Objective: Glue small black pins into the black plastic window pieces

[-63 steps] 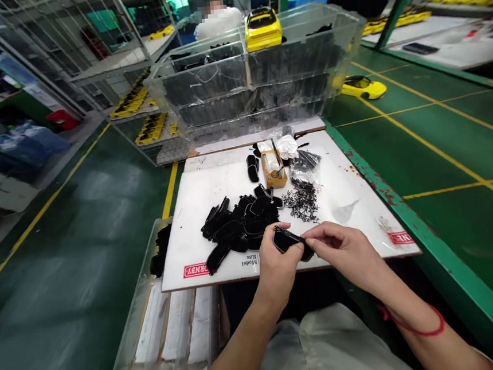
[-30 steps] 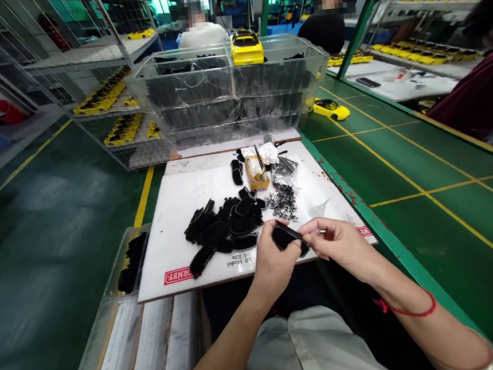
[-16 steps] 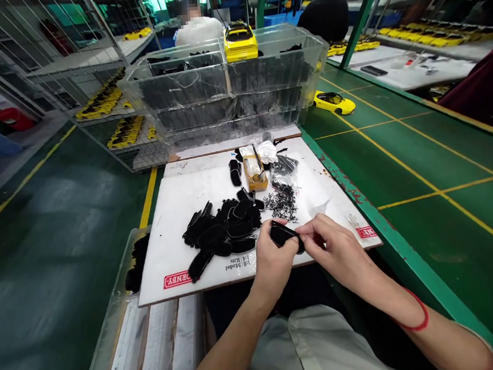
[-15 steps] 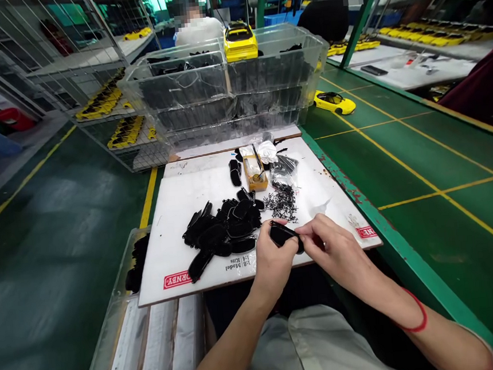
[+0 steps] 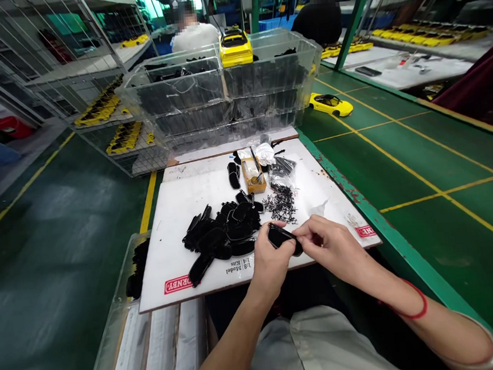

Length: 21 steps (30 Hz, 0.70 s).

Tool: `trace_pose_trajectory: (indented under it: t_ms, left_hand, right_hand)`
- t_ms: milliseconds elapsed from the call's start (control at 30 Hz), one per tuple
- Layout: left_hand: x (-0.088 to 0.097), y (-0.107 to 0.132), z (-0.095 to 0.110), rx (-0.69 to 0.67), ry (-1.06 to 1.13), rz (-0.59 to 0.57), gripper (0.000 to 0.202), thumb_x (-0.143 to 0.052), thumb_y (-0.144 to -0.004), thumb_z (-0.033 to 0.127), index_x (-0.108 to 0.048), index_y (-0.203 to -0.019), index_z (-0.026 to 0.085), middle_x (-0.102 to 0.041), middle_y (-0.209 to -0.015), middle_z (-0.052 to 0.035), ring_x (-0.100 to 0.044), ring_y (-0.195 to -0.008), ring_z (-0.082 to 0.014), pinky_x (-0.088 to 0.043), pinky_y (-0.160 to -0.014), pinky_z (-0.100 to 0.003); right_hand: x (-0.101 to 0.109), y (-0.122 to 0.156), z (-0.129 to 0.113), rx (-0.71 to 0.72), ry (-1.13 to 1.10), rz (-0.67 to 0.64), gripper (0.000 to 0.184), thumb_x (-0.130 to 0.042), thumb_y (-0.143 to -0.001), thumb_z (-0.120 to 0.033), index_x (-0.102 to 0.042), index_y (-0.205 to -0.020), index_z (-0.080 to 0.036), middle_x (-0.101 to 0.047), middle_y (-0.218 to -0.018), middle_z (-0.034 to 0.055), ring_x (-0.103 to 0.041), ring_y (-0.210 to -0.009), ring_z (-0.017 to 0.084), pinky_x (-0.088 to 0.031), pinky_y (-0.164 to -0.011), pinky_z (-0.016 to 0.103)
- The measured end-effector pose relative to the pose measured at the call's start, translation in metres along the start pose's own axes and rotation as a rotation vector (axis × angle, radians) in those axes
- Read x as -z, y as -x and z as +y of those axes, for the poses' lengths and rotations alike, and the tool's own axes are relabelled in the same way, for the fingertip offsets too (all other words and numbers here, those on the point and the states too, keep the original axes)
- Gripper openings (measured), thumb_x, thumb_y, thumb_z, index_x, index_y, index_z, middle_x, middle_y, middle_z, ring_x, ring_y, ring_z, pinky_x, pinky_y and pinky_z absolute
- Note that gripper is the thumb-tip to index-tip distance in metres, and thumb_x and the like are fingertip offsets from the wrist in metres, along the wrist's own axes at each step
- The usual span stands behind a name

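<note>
A glossy black curved plastic part [image 5: 280,236] is held over the near edge of the white board by my left hand [image 5: 270,259], its thumb and fingers closed around the part's sides. My right hand [image 5: 327,244] is pinched at the part's right end; whatever lies between those fingertips is hidden or too small to name. Left of my hands lies a heap of similar black parts [image 5: 224,227]. Beyond my hands, small thin black pieces [image 5: 281,204] are scattered in a pile.
A small yellow box [image 5: 255,184] with a brush-like stick stands behind the heap, beside a clear bag [image 5: 282,170]. Stacked clear bins [image 5: 190,92] rise at the board's far side, a yellow model car [image 5: 236,49] on top. Two people sit beyond. A green beam [image 5: 409,274] runs along the right.
The camera view has shifted slightly. Both hands keep the same hold on the black part, with hardly any visible movement.
</note>
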State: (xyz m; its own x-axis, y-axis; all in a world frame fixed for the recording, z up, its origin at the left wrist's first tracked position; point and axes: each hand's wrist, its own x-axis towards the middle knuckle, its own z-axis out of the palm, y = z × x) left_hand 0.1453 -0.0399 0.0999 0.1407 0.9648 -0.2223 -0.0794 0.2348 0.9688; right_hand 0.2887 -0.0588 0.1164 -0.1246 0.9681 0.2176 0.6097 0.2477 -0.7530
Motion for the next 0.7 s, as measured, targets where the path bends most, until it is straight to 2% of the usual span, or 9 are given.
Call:
trace_pose_trajectory:
  t_ms: [167, 300, 467, 567, 700]
  left_hand:
    - [0.001, 0.002, 0.002, 0.017, 0.052, -0.067, 0.037, -0.063, -0.069, 0.015, -0.056, -0.106, 0.018, -0.056, -0.075, 0.0012, -0.050, -0.070, -0.0106, -0.043, -0.066, -0.021]
    - [0.003, 0.003, 0.003, 0.022, 0.034, -0.114, 0.047, -0.063, -0.071, 0.017, -0.053, -0.117, 0.019, -0.059, -0.082, -0.0003, -0.052, -0.074, -0.0112, -0.045, -0.071, -0.023]
    - [0.007, 0.004, 0.006, 0.021, -0.066, -0.147, 0.051, -0.064, -0.070, 0.019, -0.054, -0.120, 0.022, -0.058, -0.079, 0.0005, -0.050, -0.068, -0.0109, -0.044, -0.065, -0.023]
    - [0.007, 0.005, 0.008, 0.047, -0.066, -0.155, 0.052, -0.063, -0.069, 0.017, -0.053, -0.119, 0.020, -0.055, -0.073, 0.0014, -0.048, -0.064, -0.0100, -0.042, -0.062, -0.022]
    - [0.006, 0.004, 0.003, 0.052, -0.007, -0.168, 0.053, -0.063, -0.069, 0.018, -0.052, -0.120, 0.020, -0.056, -0.070, 0.0019, -0.048, -0.059, -0.0096, -0.043, -0.061, -0.023]
  right_hand:
    - [0.005, -0.007, 0.000, -0.424, -0.388, -0.123, 0.014, -0.059, -0.073, -0.026, -0.063, -0.082, -0.015, -0.052, -0.057, -0.0029, -0.044, -0.049, 0.009, -0.031, -0.045, 0.022]
    - [0.008, -0.008, 0.006, -0.614, -0.742, -0.193, 0.021, -0.069, -0.066, -0.029, -0.063, -0.078, -0.013, -0.047, -0.049, -0.0058, -0.039, -0.042, 0.005, -0.025, -0.041, 0.019]
    - [0.010, -0.004, 0.013, -0.759, -1.038, -0.243, 0.028, -0.079, -0.060, -0.026, -0.063, -0.078, -0.011, -0.052, -0.056, -0.0041, -0.043, -0.046, 0.002, -0.030, -0.045, 0.016]
    - [0.009, -0.001, 0.013, -0.773, -1.046, -0.240, 0.028, -0.079, -0.060, -0.026, -0.064, -0.079, -0.012, -0.051, -0.056, -0.0047, -0.042, -0.046, 0.002, -0.030, -0.045, 0.016]
    - [0.006, -0.001, 0.011, -0.715, -0.931, -0.211, 0.030, -0.078, -0.061, -0.030, -0.063, -0.079, -0.012, -0.049, -0.053, -0.0053, -0.040, -0.044, 0.004, -0.028, -0.043, 0.018]
